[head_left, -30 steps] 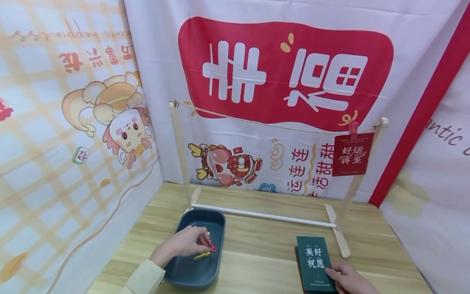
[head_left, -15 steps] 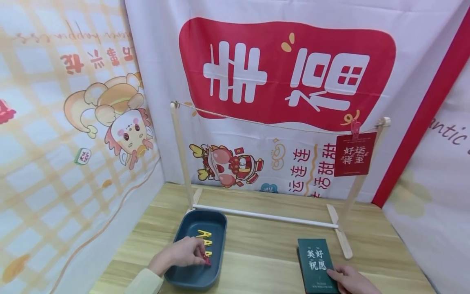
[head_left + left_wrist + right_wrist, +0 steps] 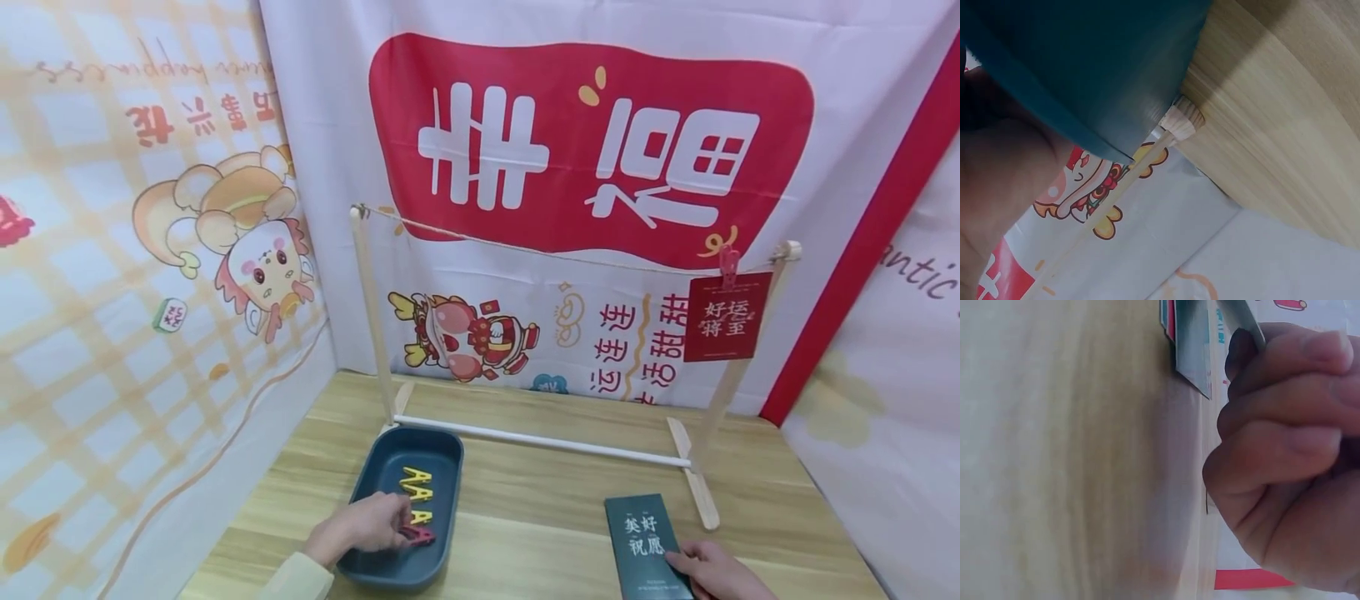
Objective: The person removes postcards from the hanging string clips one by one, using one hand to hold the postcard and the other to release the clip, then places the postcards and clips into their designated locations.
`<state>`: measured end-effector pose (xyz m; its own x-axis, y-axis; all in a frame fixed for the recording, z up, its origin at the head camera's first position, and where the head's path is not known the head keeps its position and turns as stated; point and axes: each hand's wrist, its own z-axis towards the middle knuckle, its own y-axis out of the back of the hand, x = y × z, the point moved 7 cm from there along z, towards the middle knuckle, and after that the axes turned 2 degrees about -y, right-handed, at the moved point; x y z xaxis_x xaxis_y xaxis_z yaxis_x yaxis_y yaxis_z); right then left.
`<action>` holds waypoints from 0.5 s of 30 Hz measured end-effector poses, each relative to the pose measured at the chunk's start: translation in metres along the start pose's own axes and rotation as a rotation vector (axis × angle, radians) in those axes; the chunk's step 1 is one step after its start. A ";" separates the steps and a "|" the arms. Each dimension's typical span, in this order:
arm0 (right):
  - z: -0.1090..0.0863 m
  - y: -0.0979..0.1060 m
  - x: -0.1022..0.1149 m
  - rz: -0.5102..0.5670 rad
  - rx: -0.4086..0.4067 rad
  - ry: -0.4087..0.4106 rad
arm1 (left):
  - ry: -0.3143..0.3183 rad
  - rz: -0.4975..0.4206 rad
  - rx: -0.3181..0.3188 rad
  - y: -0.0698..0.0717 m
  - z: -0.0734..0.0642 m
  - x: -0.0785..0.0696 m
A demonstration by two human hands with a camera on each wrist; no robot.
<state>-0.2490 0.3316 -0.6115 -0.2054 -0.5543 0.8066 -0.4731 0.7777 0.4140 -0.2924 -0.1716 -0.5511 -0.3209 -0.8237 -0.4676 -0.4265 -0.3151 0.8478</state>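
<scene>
In the head view my left hand (image 3: 371,521) reaches into the dark blue tray (image 3: 360,571) and pinches a small red clothespin (image 3: 420,535) at its fingertips. Several yellow clothespins (image 3: 417,492) lie in a row just beyond it. The left wrist view is mostly filled by the tray wall (image 3: 1104,81), which hides the fingertips. My right hand (image 3: 712,571) grips the near right edge of a green greeting card (image 3: 643,542) with white characters. In the right wrist view, fingers curl at the raised card (image 3: 1244,320), with more cards (image 3: 1191,353) beneath.
Behind the tray stands a wooden frame (image 3: 367,308) with a string (image 3: 525,248) across its top. A red card (image 3: 723,325) hangs from the string's right end by a pink clothespin (image 3: 728,265). Printed cloth (image 3: 315,100) encloses the wooden table (image 3: 517,533).
My left hand has shifted toward the near end of the tray with the red clothespin, uncovering the yellow ones. The green card has tilted slightly in my right hand.
</scene>
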 end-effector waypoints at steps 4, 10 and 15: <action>0.003 0.003 -0.003 -0.029 -0.019 -0.032 | 0.041 0.056 -0.018 0.001 -0.001 0.000; 0.007 0.007 -0.005 -0.140 -0.081 -0.019 | 0.155 0.088 -0.017 0.002 -0.003 0.005; 0.008 0.007 0.001 -0.270 -0.184 -0.020 | 0.193 0.077 -0.054 0.004 -0.001 0.007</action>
<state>-0.2595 0.3338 -0.6116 -0.1118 -0.7520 0.6496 -0.3503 0.6416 0.6824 -0.2955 -0.1788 -0.5506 -0.1808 -0.9195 -0.3489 -0.3594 -0.2685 0.8937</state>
